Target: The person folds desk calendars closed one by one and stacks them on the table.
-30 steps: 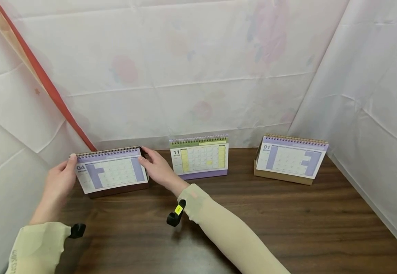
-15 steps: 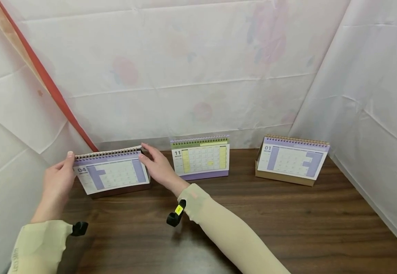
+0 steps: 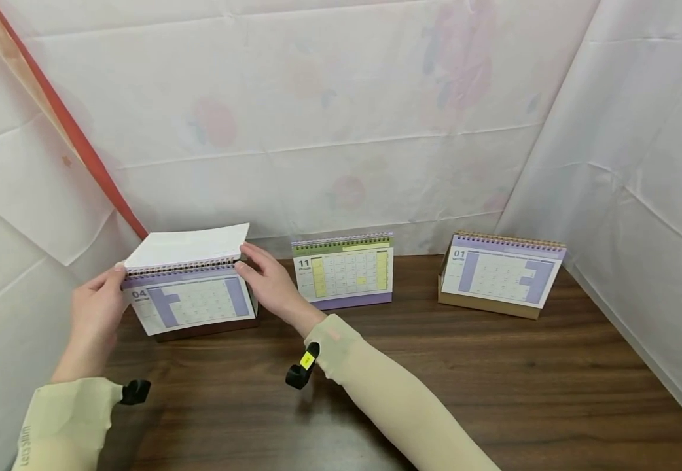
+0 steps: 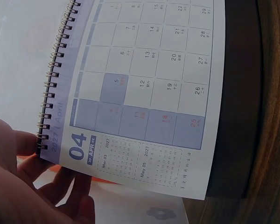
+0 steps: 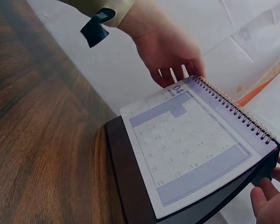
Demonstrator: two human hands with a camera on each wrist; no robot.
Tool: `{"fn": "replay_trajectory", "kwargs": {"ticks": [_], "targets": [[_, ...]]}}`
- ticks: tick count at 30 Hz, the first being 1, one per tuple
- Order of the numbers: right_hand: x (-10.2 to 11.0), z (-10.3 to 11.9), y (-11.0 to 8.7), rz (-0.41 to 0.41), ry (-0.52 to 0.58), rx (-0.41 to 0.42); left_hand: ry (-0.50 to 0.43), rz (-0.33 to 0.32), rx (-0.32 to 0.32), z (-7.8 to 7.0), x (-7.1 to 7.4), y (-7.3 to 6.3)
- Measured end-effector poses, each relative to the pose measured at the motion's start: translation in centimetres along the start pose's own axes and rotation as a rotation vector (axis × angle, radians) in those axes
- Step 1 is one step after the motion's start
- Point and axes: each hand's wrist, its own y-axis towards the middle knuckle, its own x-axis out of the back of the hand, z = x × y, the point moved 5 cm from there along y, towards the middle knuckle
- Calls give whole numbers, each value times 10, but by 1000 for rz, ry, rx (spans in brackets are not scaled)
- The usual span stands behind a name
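Observation:
A desk calendar point(image 3: 190, 304) with a dark base stands at the left, its front page showing April 2027 in the left wrist view. Behind its wire spiral a white sheet point(image 3: 190, 243) sticks up at a slant. My left hand point(image 3: 98, 304) pinches the upper left corner by the spiral, thumb on top and the other fingers behind the page point(image 4: 126, 102). At the upper right corner my right hand point(image 3: 273, 284) holds the calendar's side edge, thumb near the spiral's end; the right wrist view shows only part of those fingers point(image 5: 270, 186).
A green and purple November calendar point(image 3: 347, 275) stands in the middle near the back cloth point(image 3: 376, 163). Further right is a January calendar point(image 3: 500, 271) on a tan base. All stand on a dark wooden table point(image 3: 435, 379), with white cloth at both sides and a red ribbon at left.
A white sheet has risen behind the left calendar's spiral. Both hands stay at its upper corners, with the right fingertips shifted slightly. The other calendars have not moved.

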Motion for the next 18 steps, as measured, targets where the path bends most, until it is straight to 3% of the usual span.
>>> {"fn": "replay_trajectory", "kwargs": {"ticks": [8,14,18], "targets": [[1,7,0,-11,46,23,-134,-65,-6,-5,0,-3],[4,15,0,-23,106,67,-236,-137,-67,-12,5,-3],[5,21,-2,-26,128,90,-239,-176,-112,-14,9,-3]]}}
